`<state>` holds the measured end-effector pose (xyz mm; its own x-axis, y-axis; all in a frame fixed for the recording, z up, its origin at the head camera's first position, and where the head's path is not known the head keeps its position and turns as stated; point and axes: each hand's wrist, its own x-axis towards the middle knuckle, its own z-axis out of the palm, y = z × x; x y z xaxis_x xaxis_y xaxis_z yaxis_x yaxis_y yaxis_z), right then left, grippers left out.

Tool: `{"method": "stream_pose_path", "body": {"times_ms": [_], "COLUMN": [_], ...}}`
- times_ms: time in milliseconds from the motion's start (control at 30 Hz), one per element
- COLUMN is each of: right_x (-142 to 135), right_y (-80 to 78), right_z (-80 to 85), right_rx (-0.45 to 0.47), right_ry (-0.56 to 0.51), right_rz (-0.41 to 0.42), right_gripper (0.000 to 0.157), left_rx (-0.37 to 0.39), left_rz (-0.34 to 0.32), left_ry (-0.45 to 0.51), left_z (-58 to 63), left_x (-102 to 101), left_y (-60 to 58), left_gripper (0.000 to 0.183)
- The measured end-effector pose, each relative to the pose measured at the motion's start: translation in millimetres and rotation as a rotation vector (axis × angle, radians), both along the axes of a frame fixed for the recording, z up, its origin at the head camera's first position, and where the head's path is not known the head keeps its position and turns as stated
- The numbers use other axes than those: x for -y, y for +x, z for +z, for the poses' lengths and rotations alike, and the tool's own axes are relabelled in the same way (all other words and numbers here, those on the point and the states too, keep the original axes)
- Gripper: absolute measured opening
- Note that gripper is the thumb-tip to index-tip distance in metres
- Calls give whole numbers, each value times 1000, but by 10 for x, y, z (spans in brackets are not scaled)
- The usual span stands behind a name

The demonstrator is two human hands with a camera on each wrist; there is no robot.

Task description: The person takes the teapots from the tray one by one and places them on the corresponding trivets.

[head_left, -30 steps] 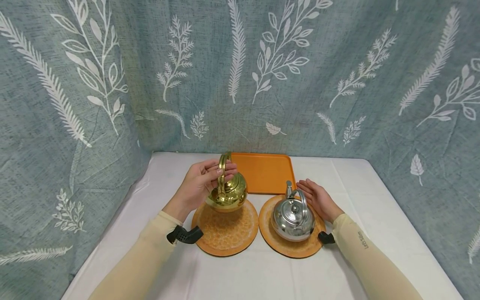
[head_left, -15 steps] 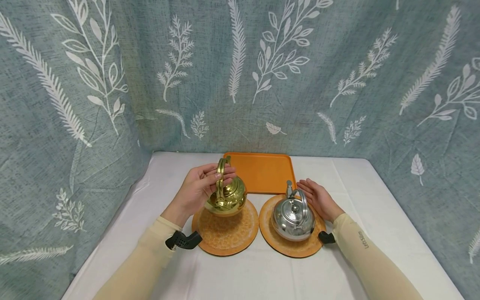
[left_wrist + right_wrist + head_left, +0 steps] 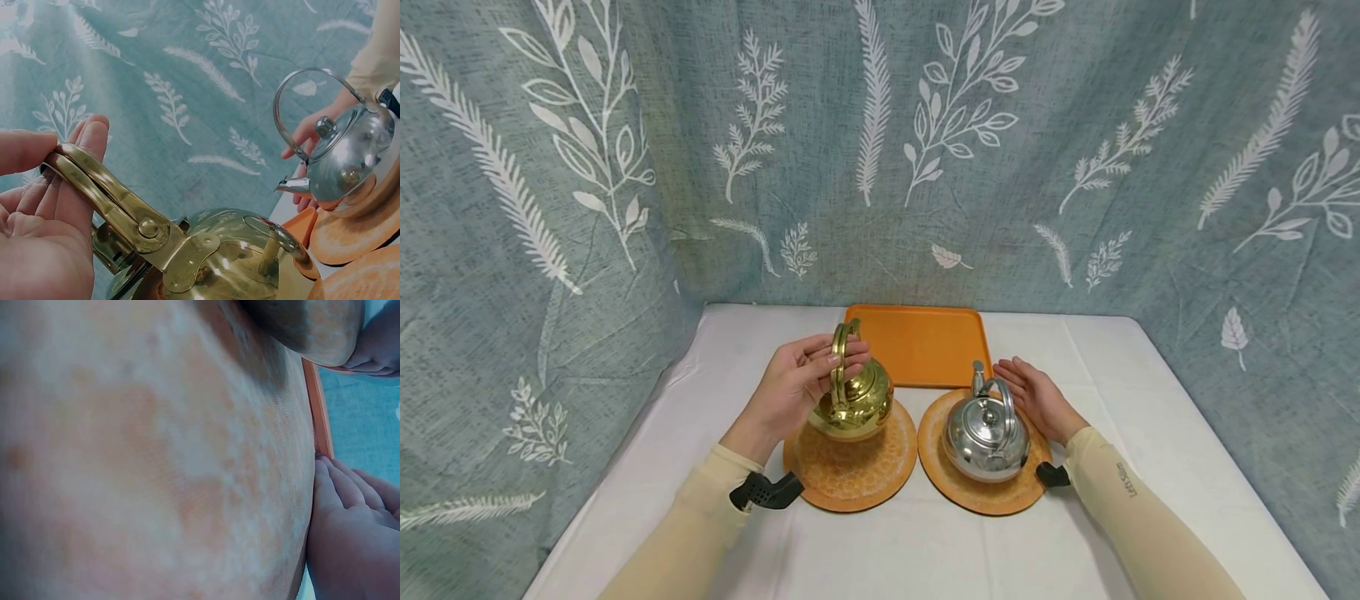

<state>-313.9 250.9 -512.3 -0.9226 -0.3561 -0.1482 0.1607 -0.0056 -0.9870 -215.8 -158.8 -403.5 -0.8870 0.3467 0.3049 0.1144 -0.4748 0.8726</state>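
Observation:
My left hand [image 3: 782,387] holds a gold kettle [image 3: 867,408] by its arched handle. In the left wrist view the thumb presses on the handle [image 3: 106,187] from one side and the fingers lie behind it. The kettle hangs over the left round mat [image 3: 853,479]; whether its base touches the mat I cannot tell. A silver kettle [image 3: 981,450] stands upright on the right round mat [image 3: 992,500]. Beside that kettle, my right hand [image 3: 1036,398] lies with straight fingers and holds nothing. The right wrist view shows the hand [image 3: 356,531] at the mat's edge.
An orange rectangular tray [image 3: 925,346] lies behind the two mats. White cloth [image 3: 880,554] covers the table. Blue-green curtains [image 3: 970,225] with white leaf patterns enclose the back and sides.
My left hand has lowered the gold kettle a little towards the left mat and nearer to me. The right hand and the silver kettle have stayed put.

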Motion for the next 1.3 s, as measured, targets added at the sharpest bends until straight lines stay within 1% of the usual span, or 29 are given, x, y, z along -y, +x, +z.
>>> {"method": "stream_pose_path", "body": {"times_ms": [167,333,533,800,1067,1300], "right_x": [5,5,-5,-5,-10,-15], "right_y": [0,-5,-16,-19,-13,-21], "right_z": [2,-8,-10,-29,-27,-26], "right_rx": [2,1,10,3,14,-2], "right_ry": [-3,8,5,9,3,-7], "right_rz": [2,0,-7,0,-4,2], "right_gripper": [74,79,78,82,76,76], "left_rx": [15,22,33,27,34,18], "left_rz": [-2,-2,-3,-2,2,2], "left_ry": [1,3,11,12,9,1], "left_z": [-31,-59,-93,-155,-200,-224], "left_x": [5,12,14,9,9,11], "left_y": [17,30,49,77,99,91], "left_gripper": [45,43,45,43,47,49]}}
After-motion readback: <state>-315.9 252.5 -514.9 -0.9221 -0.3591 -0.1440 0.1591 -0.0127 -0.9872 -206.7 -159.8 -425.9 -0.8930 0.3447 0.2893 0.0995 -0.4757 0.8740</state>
